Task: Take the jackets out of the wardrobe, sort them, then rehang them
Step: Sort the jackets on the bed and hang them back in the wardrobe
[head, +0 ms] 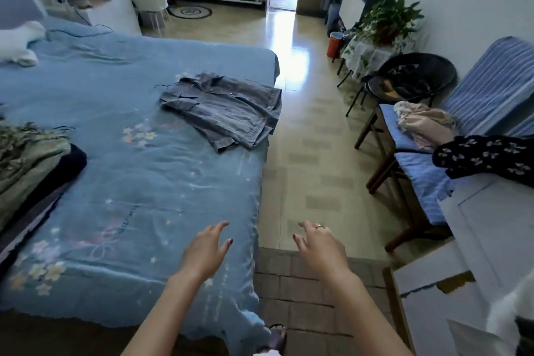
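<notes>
A grey-blue denim jacket lies spread flat near the right edge of the bed, a thin dark hanger hook poking out at its collar. An olive-green patterned garment lies on a dark garment at the bed's left edge. My left hand hovers over the bed's near right part, fingers apart, holding nothing. My right hand, with a ring, hangs over the floor beside the bed, also empty with fingers spread. A black garment with white bows sticks in from the right edge.
Wooden chairs with blue striped cushions line the right wall; one carries a pink cloth. A white cabinet stands at the near right. Further back are a black round chair, a potted plant, an orange bin and tiled floor.
</notes>
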